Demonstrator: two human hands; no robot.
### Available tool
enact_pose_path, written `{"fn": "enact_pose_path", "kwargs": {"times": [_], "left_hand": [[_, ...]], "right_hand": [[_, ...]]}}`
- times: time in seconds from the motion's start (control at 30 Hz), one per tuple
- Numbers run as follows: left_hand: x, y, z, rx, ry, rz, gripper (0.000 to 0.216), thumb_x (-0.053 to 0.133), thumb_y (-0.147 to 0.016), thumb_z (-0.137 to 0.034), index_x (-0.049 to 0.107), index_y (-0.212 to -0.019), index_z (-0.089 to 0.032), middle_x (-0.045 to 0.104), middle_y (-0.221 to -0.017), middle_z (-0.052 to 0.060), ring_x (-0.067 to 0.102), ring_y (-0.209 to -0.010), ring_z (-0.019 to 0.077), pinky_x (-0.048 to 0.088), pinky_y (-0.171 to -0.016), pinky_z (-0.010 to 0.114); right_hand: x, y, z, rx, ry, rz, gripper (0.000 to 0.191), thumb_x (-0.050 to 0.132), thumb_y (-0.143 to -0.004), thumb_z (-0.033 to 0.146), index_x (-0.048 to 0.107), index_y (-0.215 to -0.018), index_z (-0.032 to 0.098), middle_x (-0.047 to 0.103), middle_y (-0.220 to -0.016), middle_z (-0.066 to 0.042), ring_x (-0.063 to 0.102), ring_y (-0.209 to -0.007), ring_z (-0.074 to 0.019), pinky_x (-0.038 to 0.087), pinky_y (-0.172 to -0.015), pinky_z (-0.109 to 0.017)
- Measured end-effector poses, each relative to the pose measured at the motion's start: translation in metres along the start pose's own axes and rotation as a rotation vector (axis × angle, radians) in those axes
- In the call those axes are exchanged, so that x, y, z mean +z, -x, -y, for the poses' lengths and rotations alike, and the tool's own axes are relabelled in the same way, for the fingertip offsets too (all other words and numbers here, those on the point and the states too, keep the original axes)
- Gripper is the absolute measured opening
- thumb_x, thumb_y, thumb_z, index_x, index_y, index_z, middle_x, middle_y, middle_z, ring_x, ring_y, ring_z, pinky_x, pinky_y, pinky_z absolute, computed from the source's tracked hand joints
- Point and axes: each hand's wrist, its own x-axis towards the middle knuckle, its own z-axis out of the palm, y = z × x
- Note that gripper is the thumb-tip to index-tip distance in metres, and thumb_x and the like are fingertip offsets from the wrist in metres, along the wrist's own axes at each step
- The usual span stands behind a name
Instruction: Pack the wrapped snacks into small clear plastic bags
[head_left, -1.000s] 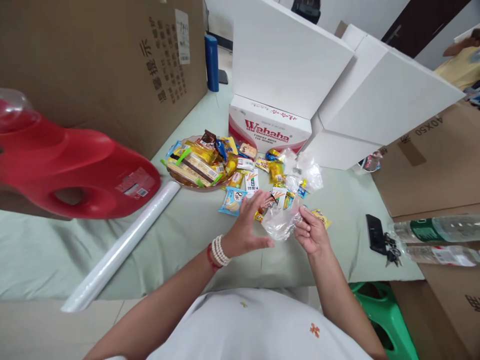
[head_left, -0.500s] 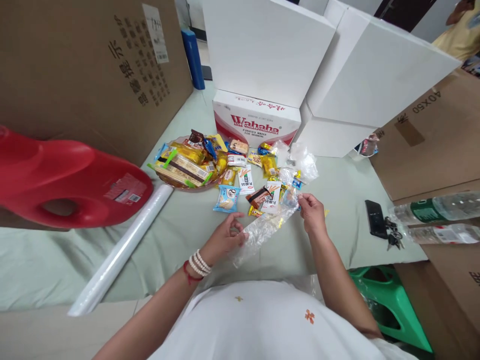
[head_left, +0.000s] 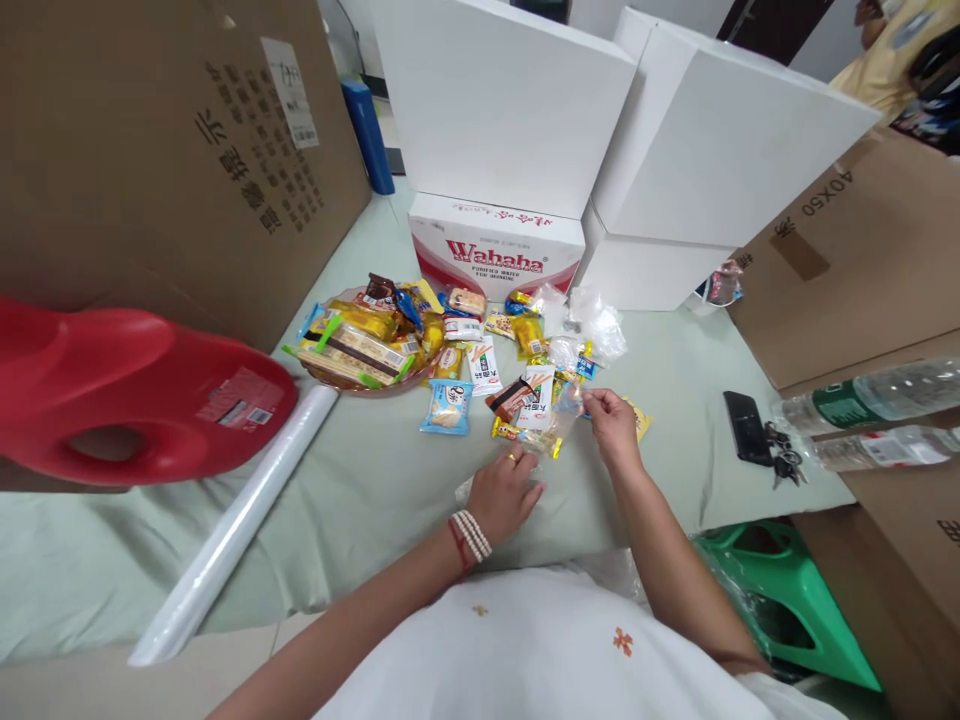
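A clear plastic bag lies stretched low over the table between my two hands. My right hand pinches its far end between thumb and fingertips. Curled over the near end, my left hand grips the bag, and a bit of film sticks out to its left. Close by lie a yellow snack packet, a brown packet, a white packet and a light-blue packet. A clear dish heaped with wrapped snacks stands to the left. Crumpled clear bags lie beyond my right hand.
A Wahaba-style red-and-white carton and white boxes stand behind. At left are a red jug and a plastic roll. A phone, keys and bottles lie right; a green stool stands below.
My left hand has moved right, closer to my right hand, and its fingers have closed over the bag. Less film shows between the hands. The view has shifted slightly.
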Motion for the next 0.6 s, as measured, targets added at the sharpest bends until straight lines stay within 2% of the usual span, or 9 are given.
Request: {"fn": "enact_pose_path", "kwargs": {"times": [0.13, 0.23, 0.3, 0.37, 0.4, 0.47, 0.53, 0.6], "left_hand": [[0.009, 0.000, 0.011, -0.162, 0.273, -0.045, 0.013, 0.059, -0.089, -0.020, 0.072, -0.090, -0.022, 0.071, -0.094, 0.010, 0.065, -0.091, 0.0258, 0.048, -0.082, 0.037], [0.011, -0.003, 0.019, -0.301, 0.472, -0.096, 0.011, 0.061, -0.086, -0.022, 0.072, -0.084, -0.022, 0.072, -0.084, 0.007, 0.063, -0.081, 0.0231, 0.044, -0.078, 0.035], [0.011, -0.007, 0.023, -0.347, 0.529, -0.122, 0.011, 0.061, -0.085, -0.025, 0.071, -0.084, -0.022, 0.071, -0.081, 0.005, 0.062, -0.076, 0.0212, 0.042, -0.075, 0.033], [0.012, -0.010, 0.024, -0.397, 0.612, -0.148, 0.012, 0.062, -0.085, -0.030, 0.070, -0.083, -0.021, 0.069, -0.077, 0.003, 0.059, -0.071, 0.0191, 0.041, -0.071, 0.031], [0.013, -0.011, 0.024, -0.419, 0.661, -0.158, 0.014, 0.062, -0.085, -0.034, 0.069, -0.083, -0.021, 0.068, -0.075, 0.002, 0.058, -0.068, 0.0181, 0.041, -0.069, 0.030], [0.013, -0.013, 0.021, -0.455, 0.770, -0.168, 0.020, 0.064, -0.083, -0.041, 0.067, -0.082, -0.021, 0.064, -0.070, 0.000, 0.055, -0.065, 0.0164, 0.040, -0.067, 0.029], [0.011, -0.013, 0.016, -0.477, 0.885, -0.164, 0.027, 0.066, -0.080, -0.047, 0.065, -0.079, -0.020, 0.061, -0.069, -0.001, 0.053, -0.065, 0.0153, 0.041, -0.066, 0.028], [0.006, -0.012, 0.012, -0.500, 0.993, -0.161, 0.030, 0.069, -0.078, -0.049, 0.063, -0.079, -0.020, 0.059, -0.070, -0.001, 0.051, -0.065, 0.0140, 0.042, -0.065, 0.027]], "right_hand": [[-0.004, -0.002, 0.000, 0.040, -0.012, -0.004, 0.034, 0.070, -0.076, 0.052, 0.070, -0.086, 0.019, 0.070, -0.070, -0.001, 0.050, -0.054, -0.0136, 0.034, -0.049, -0.025], [-0.010, 0.004, 0.003, 0.093, -0.104, -0.009, 0.046, 0.070, -0.077, 0.054, 0.068, -0.108, 0.021, 0.072, -0.083, 0.000, 0.040, -0.047, -0.0101, 0.031, -0.045, -0.025], [-0.016, 0.015, 0.001, 0.077, -0.116, -0.061, 0.051, 0.070, -0.079, 0.055, 0.064, -0.119, 0.024, 0.073, -0.091, 0.000, 0.041, -0.047, -0.0100, 0.033, -0.044, -0.025], [-0.018, 0.032, -0.006, 0.030, -0.032, -0.078, 0.041, 0.068, -0.083, 0.057, 0.068, -0.108, 0.024, 0.071, -0.085, 0.000, 0.046, -0.051, -0.0126, 0.036, -0.047, -0.026], [-0.016, 0.043, -0.010, 0.013, 0.029, -0.047, 0.036, 0.066, -0.085, 0.058, 0.069, -0.095, 0.024, 0.069, -0.078, -0.001, 0.049, -0.054, -0.0144, 0.038, -0.050, -0.027], [-0.007, 0.062, -0.021, 0.025, 0.134, 0.078, 0.038, 0.064, -0.086, 0.060, 0.067, -0.077, 0.023, 0.064, -0.066, -0.001, 0.053, -0.059, -0.0173, 0.040, -0.055, -0.028], [0.007, 0.076, -0.029, 0.077, 0.166, 0.198, 0.039, 0.068, -0.082, 0.060, 0.066, -0.072, 0.023, 0.060, -0.061, 0.000, 0.051, -0.059, -0.0175, 0.039, -0.056, -0.028], [0.019, 0.081, -0.030, 0.106, 0.108, 0.255, 0.035, 0.071, -0.079, 0.056, 0.066, -0.073, 0.022, 0.057, -0.060, 0.002, 0.048, -0.058, -0.0160, 0.036, -0.055, -0.026]]}}
